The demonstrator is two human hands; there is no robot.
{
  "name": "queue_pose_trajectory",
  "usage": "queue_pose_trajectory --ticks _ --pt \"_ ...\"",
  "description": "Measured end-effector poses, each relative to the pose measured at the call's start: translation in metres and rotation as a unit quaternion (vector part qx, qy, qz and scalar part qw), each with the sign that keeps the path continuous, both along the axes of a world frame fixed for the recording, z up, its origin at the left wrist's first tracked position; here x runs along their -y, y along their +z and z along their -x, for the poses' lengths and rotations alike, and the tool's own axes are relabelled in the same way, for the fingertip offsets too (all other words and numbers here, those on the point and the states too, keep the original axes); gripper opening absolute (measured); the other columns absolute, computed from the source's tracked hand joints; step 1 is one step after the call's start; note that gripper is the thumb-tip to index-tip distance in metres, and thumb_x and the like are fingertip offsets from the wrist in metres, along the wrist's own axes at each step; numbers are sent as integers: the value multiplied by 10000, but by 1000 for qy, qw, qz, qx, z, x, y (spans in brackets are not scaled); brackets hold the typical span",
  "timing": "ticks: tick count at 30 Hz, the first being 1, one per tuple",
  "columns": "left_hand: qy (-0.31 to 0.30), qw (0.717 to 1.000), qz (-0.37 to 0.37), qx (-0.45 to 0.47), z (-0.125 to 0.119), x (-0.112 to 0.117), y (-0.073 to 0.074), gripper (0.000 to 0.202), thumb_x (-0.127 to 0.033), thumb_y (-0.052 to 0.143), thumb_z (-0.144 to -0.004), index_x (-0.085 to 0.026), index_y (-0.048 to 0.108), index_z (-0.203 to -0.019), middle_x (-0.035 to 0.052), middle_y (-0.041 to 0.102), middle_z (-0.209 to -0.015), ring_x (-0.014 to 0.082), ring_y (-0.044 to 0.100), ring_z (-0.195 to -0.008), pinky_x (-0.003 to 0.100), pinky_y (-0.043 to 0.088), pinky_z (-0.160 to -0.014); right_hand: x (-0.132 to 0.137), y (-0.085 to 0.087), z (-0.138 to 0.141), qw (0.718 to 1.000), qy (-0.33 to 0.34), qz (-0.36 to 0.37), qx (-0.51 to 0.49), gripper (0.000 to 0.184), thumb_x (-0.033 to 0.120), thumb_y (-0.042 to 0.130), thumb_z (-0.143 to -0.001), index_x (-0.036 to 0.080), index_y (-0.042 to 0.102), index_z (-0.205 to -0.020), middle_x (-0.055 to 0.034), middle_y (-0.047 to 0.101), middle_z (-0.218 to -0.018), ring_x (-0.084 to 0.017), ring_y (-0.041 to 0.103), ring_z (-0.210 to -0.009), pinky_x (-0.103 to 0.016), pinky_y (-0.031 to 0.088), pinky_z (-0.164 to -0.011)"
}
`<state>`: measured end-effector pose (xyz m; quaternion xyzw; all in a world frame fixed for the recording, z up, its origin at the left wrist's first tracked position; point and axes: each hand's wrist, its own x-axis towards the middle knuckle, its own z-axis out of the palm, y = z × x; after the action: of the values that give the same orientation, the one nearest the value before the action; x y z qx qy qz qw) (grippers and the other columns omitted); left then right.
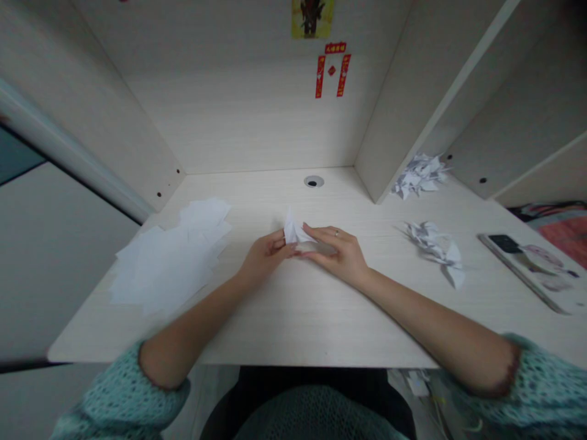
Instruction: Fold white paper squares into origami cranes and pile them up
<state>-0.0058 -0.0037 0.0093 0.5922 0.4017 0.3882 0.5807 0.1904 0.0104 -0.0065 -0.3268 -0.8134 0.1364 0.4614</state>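
White folded paper (290, 234), clamped in my left grip (262, 256), points away between it and my right grip (345, 252), whose closure is unclear.

With the fingers of my left hand (266, 252) and ringed right hand (342, 252) I hold a folded white paper (291, 232) over the pale desk (316, 318). Loose white sheets (172, 260) overlap on my left. On my right, crumpled-looking folded papers (431, 237) lie near a smartphone (539, 269), with another heap of folded papers (420, 175) farther back.
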Motion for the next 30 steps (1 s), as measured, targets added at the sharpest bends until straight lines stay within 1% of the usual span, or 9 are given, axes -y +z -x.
queue_pose_trajectory --ticks 2,5,8,13,16,19,24,27,30 --pt "-1 999 -24 -46 -1 3 2 373 -367 561 -841 -170 610 -1154 67 704 -1063 223 648 -1008 338 491 -904 1 1 0 1000 -9 6 2 533 406 685 -771 249 563 -1265 -79 696 -1105 -214 660 -947 -357 533 -837" --pt "3 989 -71 -129 -2 5 3 340 -370 530 -857 -181 632 -1121 54 712 -1036 224 654 -984 316 501 -855 3 1 0 999 -25 17 10 468 389 635 -820 238 570 -1258 -82 699 -1098 -210 668 -922 -356 533 -825" --pt "7 977 -111 -183 -2 6 4 316 -367 496 -873 -195 645 -1092 27 720 -1003 208 661 -938 290 506 -809 3 0 1 999 -38 21 15 452 401 638 -815 230 596 -1231 -81 720 -1039 -208 677 -874 -346 538 -795" --pt "20 962 -128 -240 -1 7 8 325 -366 494 -865 -234 636 -1126 -18 729 -949 193 670 -882 269 520 -755 2 -2 1 999 -43 13 21 426 384 631 -824 234 605 -1222 -75 733 -983 -204 681 -844 -338 538 -767" --pt "27 960 -136 -243 -1 8 7 302 -363 508 -857 -254 654 -1097 -19 728 -957 200 675 -871 277 518 -767 2 -4 1 999 -48 2 22 391 351 622 -836 245 612 -1212 -66 733 -984 -201 680 -838 -340 537 -762" --pt "32 962 -136 -236 -1 8 4 286 -372 512 -856 -261 664 -1071 -16 730 -915 206 681 -845 275 518 -744 1 -4 1 998 -53 -3 14 352 330 620 -839 248 631 -1182 -59 736 -973 -198 681 -829 -341 536 -755" --pt "28 967 -109 -230 -2 10 -1 311 -399 520 -853 -251 646 -1096 16 735 -886 219 691 -848 276 525 -718 3 -2 3 998 -66 1 5 284 335 622 -838 241 670 -1101 -51 740 -914 -193 679 -810 -333 530 -755" --pt "17 975 -84 -203 -3 10 -2 330 -422 519 -853 -249 633 -1110 26 729 -918 225 692 -894 290 532 -755 3 -1 4 998 -68 8 6 279 340 624 -837 233 672 -1090 -52 737 -911 -192 676 -812 -329 528 -758" --pt "10 986 -63 -153 -4 8 -5 342 -438 520 -852 -226 633 -1096 33 714 -961 229 687 -921 317 537 -793 3 -1 3 999 -54 5 4 304 330 614 -845 237 652 -1132 -55 734 -964 -194 677 -848 -329 531 -769"
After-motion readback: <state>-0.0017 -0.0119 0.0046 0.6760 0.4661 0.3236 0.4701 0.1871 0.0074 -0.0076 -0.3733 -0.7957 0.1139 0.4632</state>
